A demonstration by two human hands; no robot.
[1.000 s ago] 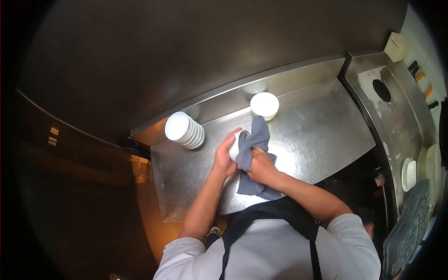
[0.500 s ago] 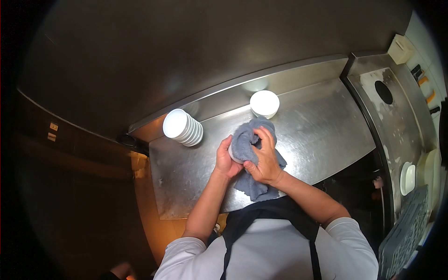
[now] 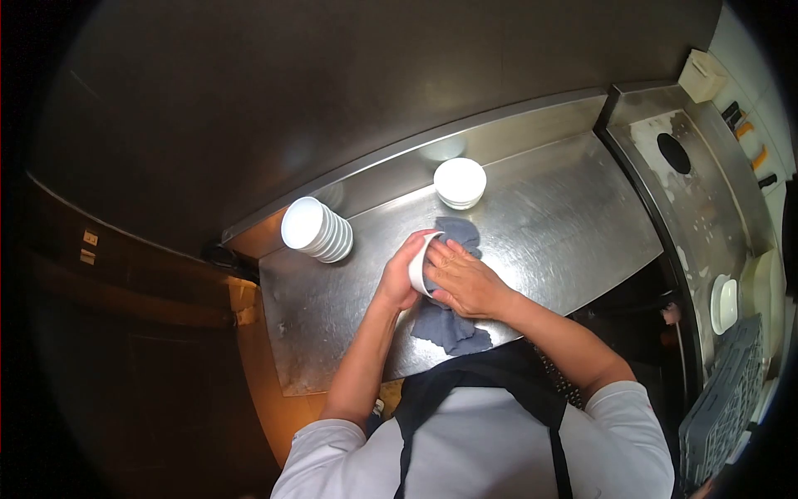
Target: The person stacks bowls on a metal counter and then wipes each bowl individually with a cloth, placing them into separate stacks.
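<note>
Left hand (image 3: 401, 276): curved around the outside of the held bowl, fingers partly closed, firm hold on its wall.
Right hand (image 3: 468, 283): fingers extended, close together, reaching into the bowl's mouth against the grey cloth; thumb near the rim. Whether it pinches a fold, cannot tell.
Dark panel (image 3: 399, 75): broad, smooth, behind the counter's raised edge; faint reflections.
Steel counter (image 3: 565, 216): brushed metal, worn, with a bright glare patch right of the hands.
White shirt (image 3: 474, 441): on the person, short sleeves, at the counter's near edge.
Black apron (image 3: 478, 372): over the shirt, straps running down both sides.
Side counter (image 3: 706, 195): metal, at right, beyond a dark gap; pale patches on its surface, plus a black oval (image 3: 673, 154).
Grey rack (image 3: 721, 407): tilted, lower right, lattice pattern.
Grey cloth (image 3: 451, 327): bunched at the bowl; one part shows beyond the right hand, another hangs below toward the apron.
Left stack (image 3: 318, 230): several white bowls nested, ridged by their rims, near the counter's back left.
Right stack (image 3: 460, 183): white bowls, fewer layers visible, near the back edge, beyond the hands.
Held bowl (image 3: 417, 270): white, tipped on its side between both hands, mouth toward the right hand.
Pale box (image 3: 702, 76): upper right corner, at the side counter's far end.
White dish (image 3: 726, 304): on the side counter, near the rack.
</note>
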